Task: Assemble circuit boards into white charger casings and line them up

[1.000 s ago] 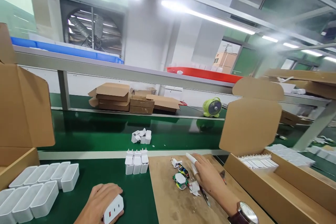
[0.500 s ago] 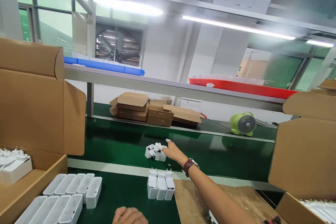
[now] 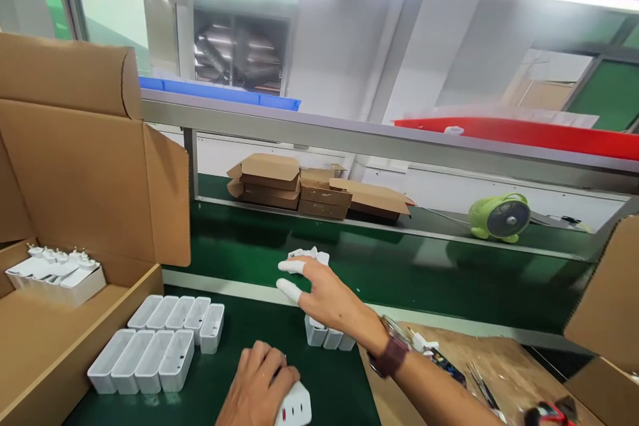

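My left hand [image 3: 258, 385] curls round a white charger block [image 3: 298, 406] with small slots and a red port on its face, at the bottom of the view. White finger cots cover the thumb and a finger of my right hand [image 3: 327, 289], which reaches over the work surface with those two apart and nothing between them. Just behind it lies a cluster of white plug pieces [image 3: 319, 257] on the green belt [image 3: 409, 276], partly hidden by the hand. Under the right wrist, a row of white cases [image 3: 331, 337] is mostly covered.
Two rows of open white cases [image 3: 141, 359] stand at left beside a large carton [image 3: 74, 180] holding plug-topped units [image 3: 54, 271]. Tweezers [image 3: 483, 386] and a dark circuit board [image 3: 448, 365] lie on brown cardboard [image 3: 504, 359]. A green fan [image 3: 499, 216] stands behind.
My right hand has drawn back from the plug cluster towards me and left. My left hand has come further into view, now with the charger block. The camera has tilted down.
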Demonstrator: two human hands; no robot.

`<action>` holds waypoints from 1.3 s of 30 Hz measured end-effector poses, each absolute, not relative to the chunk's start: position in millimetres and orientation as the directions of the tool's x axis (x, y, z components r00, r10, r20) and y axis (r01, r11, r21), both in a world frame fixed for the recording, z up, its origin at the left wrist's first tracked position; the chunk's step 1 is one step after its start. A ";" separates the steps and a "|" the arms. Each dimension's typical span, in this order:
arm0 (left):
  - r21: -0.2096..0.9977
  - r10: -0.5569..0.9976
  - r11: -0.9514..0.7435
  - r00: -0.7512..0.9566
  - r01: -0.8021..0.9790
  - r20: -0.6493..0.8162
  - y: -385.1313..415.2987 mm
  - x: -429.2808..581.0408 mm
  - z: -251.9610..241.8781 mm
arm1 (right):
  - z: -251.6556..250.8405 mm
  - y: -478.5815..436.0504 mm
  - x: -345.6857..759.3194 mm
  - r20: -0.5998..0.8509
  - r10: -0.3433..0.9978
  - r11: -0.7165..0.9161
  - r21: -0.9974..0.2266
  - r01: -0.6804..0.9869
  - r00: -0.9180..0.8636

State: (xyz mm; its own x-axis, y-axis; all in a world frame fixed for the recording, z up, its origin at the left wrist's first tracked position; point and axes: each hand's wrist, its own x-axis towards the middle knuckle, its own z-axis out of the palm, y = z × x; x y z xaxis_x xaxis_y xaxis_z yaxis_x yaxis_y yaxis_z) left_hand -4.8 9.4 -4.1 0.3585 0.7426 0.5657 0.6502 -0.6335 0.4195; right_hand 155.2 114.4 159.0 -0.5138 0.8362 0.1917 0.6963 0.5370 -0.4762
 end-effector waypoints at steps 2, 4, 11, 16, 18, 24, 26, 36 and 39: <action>0.494 0.746 -0.649 0.357 0.579 0.562 6.4 -10.9 5.7 | 152.3 83.2 173.8 0.244 0.815 0.566 -0.527 0.634 -0.525; 0.693 0.815 -0.579 0.264 0.430 0.516 5.8 -13.2 12.8 | 141.7 58.8 195.7 0.305 0.824 0.556 -0.592 0.583 -0.477; 0.797 0.987 0.100 0.163 -0.596 -0.001 8.0 -1.9 24.7 | 83.5 4.3 233.4 0.239 0.890 0.427 -0.737 0.524 -0.390; 0.766 0.977 0.161 0.208 -0.622 -0.037 2.3 4.0 25.8 | 53.5 -4.9 214.5 0.249 0.922 0.356 -0.848 0.393 -0.297; 0.777 0.977 0.179 0.199 -0.604 -0.071 0.4 3.3 25.7 | 54.6 -1.2 210.3 0.262 0.930 0.338 -0.885 0.320 -0.259; 0.723 0.935 0.353 0.260 -0.594 -0.242 0.0 1.3 28.7 | 66.4 8.0 215.1 0.385 0.814 0.530 -0.798 0.286 -0.434; 0.726 0.921 0.380 0.304 -0.573 -0.243 0.7 4.6 26.7 | 64.1 5.8 212.8 0.437 0.706 0.646 -0.720 0.255 -0.557; 0.992 0.965 -0.129 0.233 0.013 0.122 -0.5 -10.2 8.4 | 48.2 -4.6 208.3 0.499 0.725 0.661 -0.696 0.279 -0.474; 0.964 0.907 -0.257 0.362 0.069 0.216 -2.8 -12.7 0.8 | 40.8 -5.0 215.4 0.412 0.766 0.616 -0.688 0.383 -0.494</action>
State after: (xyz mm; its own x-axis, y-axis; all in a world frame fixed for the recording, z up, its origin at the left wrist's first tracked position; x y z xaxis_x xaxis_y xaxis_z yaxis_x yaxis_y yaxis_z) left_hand -12.7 -2.8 0.8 0.3617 0.9068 0.2163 0.0690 -0.2574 0.9638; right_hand 215.4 -5.0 40.8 -0.4936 0.7661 0.4116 0.3833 0.6165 -0.6878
